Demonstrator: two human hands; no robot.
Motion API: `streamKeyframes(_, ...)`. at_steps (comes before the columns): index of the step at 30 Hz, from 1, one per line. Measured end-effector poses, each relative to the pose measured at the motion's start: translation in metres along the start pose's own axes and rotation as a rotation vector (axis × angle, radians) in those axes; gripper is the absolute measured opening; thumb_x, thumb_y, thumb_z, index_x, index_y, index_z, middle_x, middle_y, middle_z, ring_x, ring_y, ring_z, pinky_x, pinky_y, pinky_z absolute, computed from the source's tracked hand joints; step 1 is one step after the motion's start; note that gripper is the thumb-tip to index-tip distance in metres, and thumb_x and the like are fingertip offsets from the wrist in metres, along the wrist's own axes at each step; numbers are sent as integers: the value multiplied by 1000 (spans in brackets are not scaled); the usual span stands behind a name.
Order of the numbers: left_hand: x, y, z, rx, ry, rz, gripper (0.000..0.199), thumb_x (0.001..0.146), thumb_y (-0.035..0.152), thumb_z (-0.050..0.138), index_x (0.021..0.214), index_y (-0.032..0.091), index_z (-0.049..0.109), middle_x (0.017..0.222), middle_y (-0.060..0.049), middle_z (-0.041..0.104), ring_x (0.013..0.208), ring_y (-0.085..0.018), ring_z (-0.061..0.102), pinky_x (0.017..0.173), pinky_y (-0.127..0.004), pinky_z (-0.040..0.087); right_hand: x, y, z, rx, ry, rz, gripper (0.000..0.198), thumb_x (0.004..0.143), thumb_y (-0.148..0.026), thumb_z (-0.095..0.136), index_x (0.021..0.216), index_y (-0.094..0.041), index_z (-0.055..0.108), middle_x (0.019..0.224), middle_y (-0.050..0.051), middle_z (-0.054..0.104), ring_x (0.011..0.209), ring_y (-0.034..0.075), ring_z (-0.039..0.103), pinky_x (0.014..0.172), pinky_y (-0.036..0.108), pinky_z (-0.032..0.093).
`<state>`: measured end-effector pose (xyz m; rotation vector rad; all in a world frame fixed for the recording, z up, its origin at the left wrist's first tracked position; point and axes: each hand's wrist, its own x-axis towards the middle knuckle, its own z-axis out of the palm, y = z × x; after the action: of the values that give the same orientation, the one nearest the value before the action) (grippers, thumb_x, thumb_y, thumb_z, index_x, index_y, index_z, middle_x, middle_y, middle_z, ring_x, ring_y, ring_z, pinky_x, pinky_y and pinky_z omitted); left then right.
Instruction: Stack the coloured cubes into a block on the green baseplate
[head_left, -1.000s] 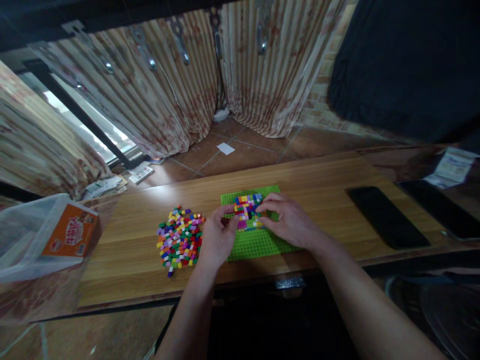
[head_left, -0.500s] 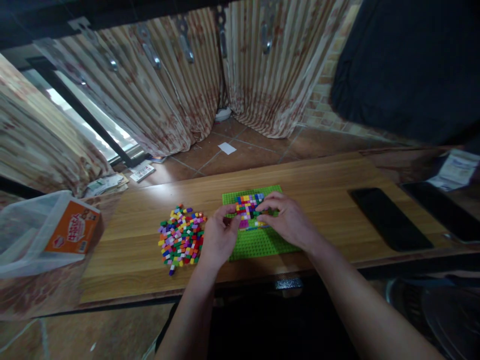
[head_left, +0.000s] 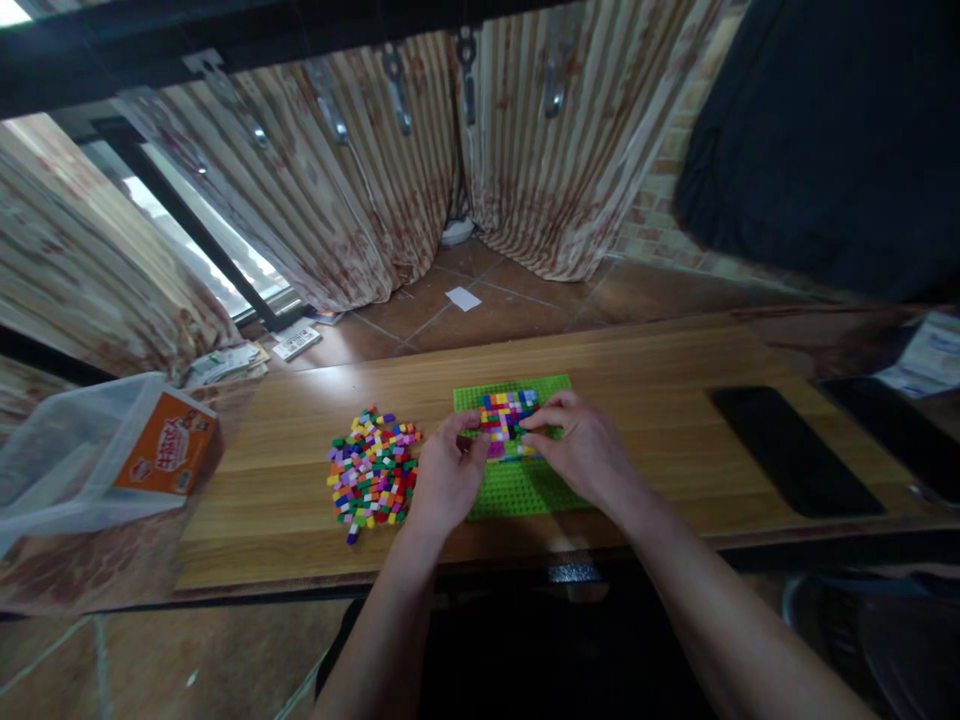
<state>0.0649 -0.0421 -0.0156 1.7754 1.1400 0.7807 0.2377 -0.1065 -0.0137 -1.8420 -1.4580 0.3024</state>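
Flanking a multicoloured toy-brick build (head_left: 501,415) on a green studded baseplate (head_left: 521,493) with left hand (head_left: 448,475) and right hand (head_left: 586,448), unable to tell either grip's state, near piled loose bricks (head_left: 375,470), on wooden worktop (head_left: 652,380).

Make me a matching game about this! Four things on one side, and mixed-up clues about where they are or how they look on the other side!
Things:
1. loose bricks
2. green plate
3. clear box
4. white sheet

Clues:
A. lying on the brown floor tiles
B. heaped to the left of the left hand
C. has an orange label
D. underneath the joined bricks

Pairs: 1-B, 2-D, 3-C, 4-A
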Motion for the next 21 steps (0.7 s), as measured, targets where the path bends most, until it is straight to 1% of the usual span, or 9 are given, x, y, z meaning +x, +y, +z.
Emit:
streamKeyframes(4, 4, -1, -13, 31, 2, 35, 22, 84, 21, 58, 102, 17, 70, 96, -7, 74, 71, -16, 65, 68, -28, 51, -4, 3, 0, 73, 14, -13, 13, 78, -23, 73, 87, -29, 79, 91, 3, 63, 83, 20, 63, 78, 38, 50)
streamKeyframes(6, 8, -6, -28, 66, 26, 43, 21, 85, 20, 56, 98, 17, 72, 94, -6, 75, 76, -17, 67, 72, -27, 51, -4, 4, -1, 128, 40, -23, 14, 78, -26, 73, 90, -29, 79, 93, 3, 64, 85, 20, 63, 78, 37, 51)
streamKeyframes(9, 13, -18, -59, 176, 163, -19, 19, 82, 21, 59, 93, 17, 74, 90, -6, 76, 78, -18, 68, 75, -27, 51, -3, 4, -3, 200, 123, -35, 15, 81, -32, 71, 94, -28, 78, 95, 3, 65, 87, 20, 64, 78, 37, 51)
streamKeyframes(10, 13, -22, -69, 219, 187, -46, 19, 81, 22, 59, 92, 17, 74, 85, -5, 76, 76, -18, 68, 74, -27, 51, -2, 3, -4, 217, 150, -36, 15, 82, -33, 70, 93, -28, 78, 94, 3, 66, 86, 20, 64, 79, 37, 51)
streamKeyframes(13, 12, -30, -91, 389, 154, -111, 19, 81, 24, 60, 89, 19, 76, 79, -4, 74, 72, -18, 66, 71, -28, 49, -2, 0, -5, 244, 190, -40, 14, 86, -34, 65, 89, -26, 77, 92, 3, 66, 84, 20, 64, 76, 36, 51)
streamKeyframes(15, 9, -30, -94, 494, 100, -79, 18, 81, 26, 62, 90, 20, 77, 84, -5, 75, 73, -19, 65, 71, -30, 48, -2, -2, -4, 238, 190, -49, 15, 87, -33, 63, 87, -26, 77, 90, 3, 67, 80, 19, 64, 73, 35, 52)
streamKeyframes(17, 7, -26, -90, 574, 47, 16, 17, 80, 24, 63, 87, 22, 78, 90, -6, 74, 79, -20, 65, 75, -32, 48, -2, -4, -3, 223, 188, -58, 15, 88, -33, 62, 87, -26, 76, 90, 3, 68, 75, 18, 63, 71, 35, 52)
streamKeyframes(19, 6, -22, -82, 641, 1, 114, 15, 78, 18, 62, 80, 23, 77, 88, -6, 73, 85, -21, 64, 81, -33, 48, -3, -5, -2, 212, 194, -61, 15, 88, -34, 62, 86, -26, 75, 91, 3, 68, 72, 17, 62, 70, 35, 52)
streamKeyframes(21, 6, -19, -75, 705, -45, 164, 17, 75, 13, 61, 74, 22, 75, 82, -6, 71, 87, -23, 63, 84, -34, 48, -2, -5, -1, 206, 193, -61, 15, 88, -33, 61, 86, -26, 75, 91, 3, 69, 71, 17, 62, 70, 35, 52)
